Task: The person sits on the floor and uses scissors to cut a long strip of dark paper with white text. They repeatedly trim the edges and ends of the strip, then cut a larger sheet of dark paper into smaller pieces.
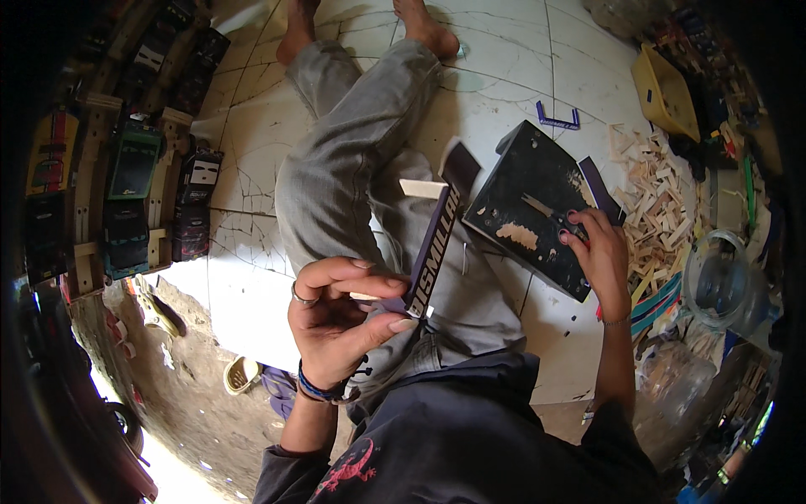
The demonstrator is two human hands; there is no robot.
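While the dark purple strip [437, 248] stands on end over the person's lap, it is pinched only at its lower end by the left hand [340, 315], thumb below and fingers curled over the top; the hand is mostly closed on it. A small pale wood block [422, 188] sits against the strip near its upper end, and a darker flap [460, 166] folds off the top.

Right hand [600, 252]: palm down on the black board [537, 206], fingertips on or at a small dark tool [569, 225] lying there. Cannot tell whether the fingers have closed on it; they look loosely bent, not gripping.

Board rests on the white tiled floor [252, 168] at the person's right knee, with a patch of pale sawdust or glue residue [518, 236] on it. Grey trousers [353, 176] lie under the strip.

Risks, as judged:
- Long strip, held at one end only: may sag or twist, and the block may shift or drop off if its bond is weak.
- Attention split between two hands; the right hand works near the edge of view, so a slip on the tool is possible.
- Wood offcuts [651, 202] lie just beside the board; a sweep of the forearm could scatter them or tip the clear plastic jar [718, 281].
- Yellow tub [666, 91] and painted model trucks [134, 168] stand well apart, so are unlikely to be disturbed.
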